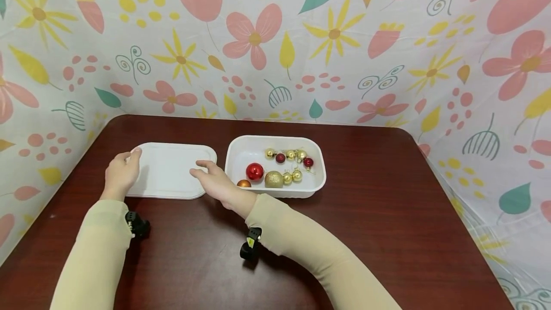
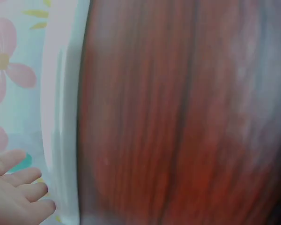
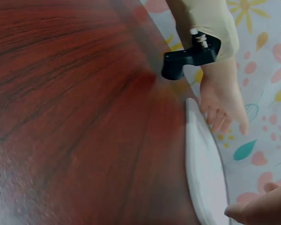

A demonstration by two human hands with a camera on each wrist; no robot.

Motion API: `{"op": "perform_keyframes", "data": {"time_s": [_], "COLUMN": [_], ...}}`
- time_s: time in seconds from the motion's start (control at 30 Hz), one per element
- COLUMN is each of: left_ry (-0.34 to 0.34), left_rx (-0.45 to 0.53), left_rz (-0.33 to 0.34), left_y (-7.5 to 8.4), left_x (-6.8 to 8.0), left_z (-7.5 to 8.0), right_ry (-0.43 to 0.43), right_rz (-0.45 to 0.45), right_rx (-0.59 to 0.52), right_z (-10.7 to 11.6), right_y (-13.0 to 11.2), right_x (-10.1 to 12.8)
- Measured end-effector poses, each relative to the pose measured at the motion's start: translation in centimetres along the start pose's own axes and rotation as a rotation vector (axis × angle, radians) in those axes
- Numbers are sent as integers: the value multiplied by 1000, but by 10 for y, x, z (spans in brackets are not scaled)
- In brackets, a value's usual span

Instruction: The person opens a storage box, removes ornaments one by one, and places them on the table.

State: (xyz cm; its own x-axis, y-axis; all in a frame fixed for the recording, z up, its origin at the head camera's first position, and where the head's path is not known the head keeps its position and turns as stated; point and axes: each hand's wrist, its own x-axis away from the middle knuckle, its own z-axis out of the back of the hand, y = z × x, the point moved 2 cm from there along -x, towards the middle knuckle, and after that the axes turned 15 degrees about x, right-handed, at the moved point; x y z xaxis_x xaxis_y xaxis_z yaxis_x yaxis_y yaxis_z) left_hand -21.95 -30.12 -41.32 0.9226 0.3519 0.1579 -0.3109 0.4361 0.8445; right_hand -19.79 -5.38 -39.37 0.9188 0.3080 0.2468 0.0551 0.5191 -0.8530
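A white rounded-rectangular lid (image 1: 170, 171) lies flat on the table. My left hand (image 1: 120, 172) is at its left end, thumb raised over the edge; whether it touches is unclear. In the left wrist view the fingers of this hand (image 2: 23, 194) look loosely bent beside the lid's rim (image 2: 68, 122). Over the lid's right end reaches my right hand (image 1: 221, 184), thumb and fingers spread apart, holding nothing. The right wrist view shows the lid edge-on (image 3: 203, 164) between my left hand (image 3: 222, 98) and part of my right hand (image 3: 264, 208).
Right of the lid stands a white plastic box (image 1: 320, 169). It holds small gold balls, dark red balls, a shiny red ball (image 1: 255, 171), a glittery gold ball (image 1: 273, 179) and an orange one (image 1: 243, 183). A flowered cloth (image 1: 275, 61) hangs behind the brown table (image 1: 387, 233).
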Motion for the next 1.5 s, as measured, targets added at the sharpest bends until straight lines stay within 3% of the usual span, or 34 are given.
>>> {"op": "perform_keyframes", "data": {"time_s": [0.23,0.47,0.83,1.2,1.5], "left_ry": [9,-21,-141,-209,-235], "left_rx": [-3,50,165,242,299], "left_rz": [-128,-252,-309,-310,-312], "left_y": [22,43,67,77,82], "left_x": [8,18,42,57,65], "left_z": [-18,-43,-91,-123,-142], "right_ry": [-22,12,139,210,158], "right_rz": [102,267,455,482,397], "right_rx": [83,174,376,581,644], "right_z": [22,46,92,125,142], "right_y": [-3,0,19,46,66], "right_x": [8,20,32,38,35]}}
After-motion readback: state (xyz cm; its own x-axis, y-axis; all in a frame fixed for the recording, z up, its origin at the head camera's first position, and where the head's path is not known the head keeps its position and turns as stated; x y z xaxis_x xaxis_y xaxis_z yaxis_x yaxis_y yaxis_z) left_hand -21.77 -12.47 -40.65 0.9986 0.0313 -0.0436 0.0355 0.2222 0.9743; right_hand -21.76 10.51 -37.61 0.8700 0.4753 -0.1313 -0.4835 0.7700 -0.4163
